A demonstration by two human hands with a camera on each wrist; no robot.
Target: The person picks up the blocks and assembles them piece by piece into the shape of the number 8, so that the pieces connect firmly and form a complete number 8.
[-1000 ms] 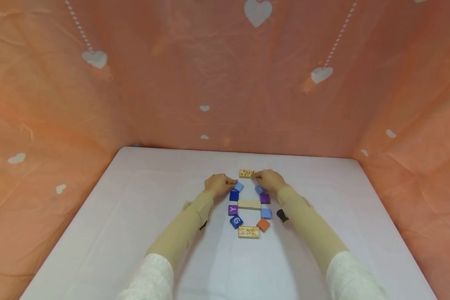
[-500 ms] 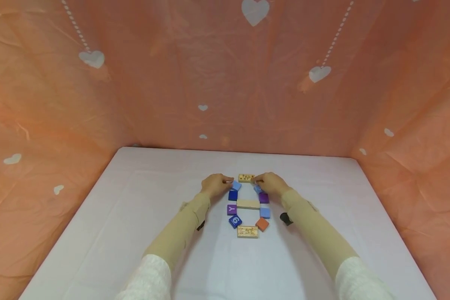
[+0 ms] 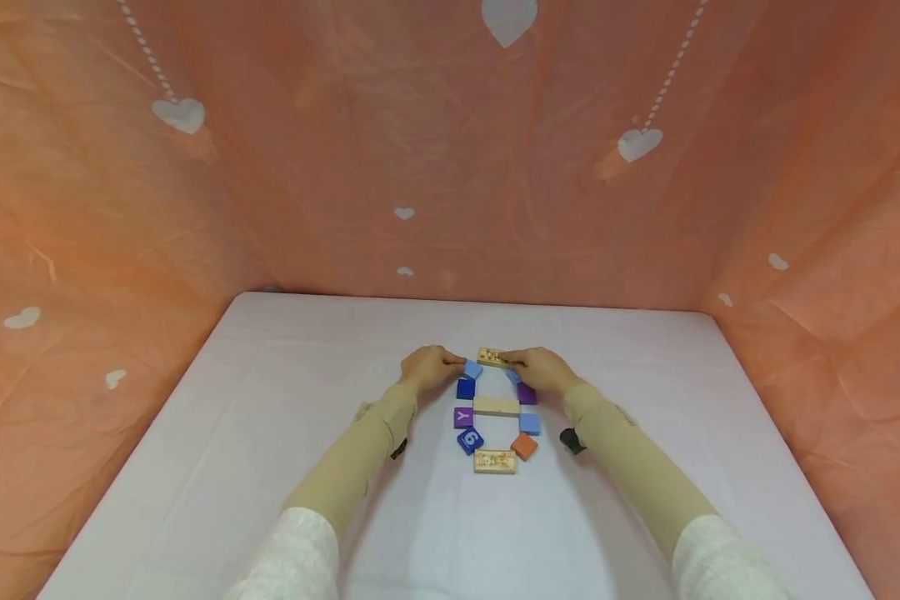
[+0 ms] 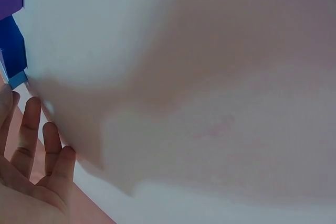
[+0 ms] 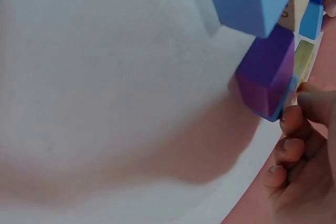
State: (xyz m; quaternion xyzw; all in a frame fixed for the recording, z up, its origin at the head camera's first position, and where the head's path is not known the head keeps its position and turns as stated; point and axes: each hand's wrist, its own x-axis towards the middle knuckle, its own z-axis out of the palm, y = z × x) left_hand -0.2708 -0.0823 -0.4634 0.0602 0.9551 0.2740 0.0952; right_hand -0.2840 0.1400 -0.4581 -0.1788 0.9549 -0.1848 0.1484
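Observation:
On the white table, colored blocks and wooden bars form a ring with a crossbar. My left hand pinches a light blue block by its left corner at the upper left; in the left wrist view its other fingers spread loosely. At the far end lies a patterned wooden block. My right hand holds that block's right end between thumb and index finger, the remaining fingers curling in. Beneath this hand sit a second light blue block and a purple block, both partly covered.
Down the left run a dark blue block, a purple Y block and a blue 6 block. A plain wooden bar crosses the middle. An orange block and another patterned block lie nearest. Orange cloth surrounds the table.
The patterned wooden block at the far end has moved nearer, and my right hand now covers more of its right end. The left light blue block has shifted slightly left with my left hand.

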